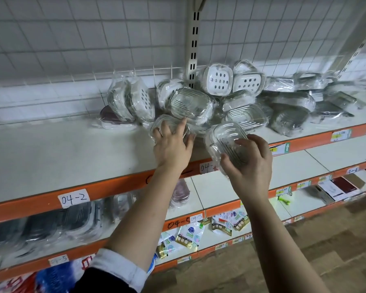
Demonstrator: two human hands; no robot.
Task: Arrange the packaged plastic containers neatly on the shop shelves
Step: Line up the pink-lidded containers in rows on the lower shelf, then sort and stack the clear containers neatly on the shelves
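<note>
Clear ribbed film-wrapped plastic container [227, 142], gripped by the right hand [249, 166] in front of the jumbled heap [220, 85], probably needed setting square while the left hand [172, 146], fingers spread, steadied that heap.

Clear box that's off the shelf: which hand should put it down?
Right. The right hand grips the clear box, just over the shelf edge. The left hand rests on another wrapped box on the shelf.
</note>
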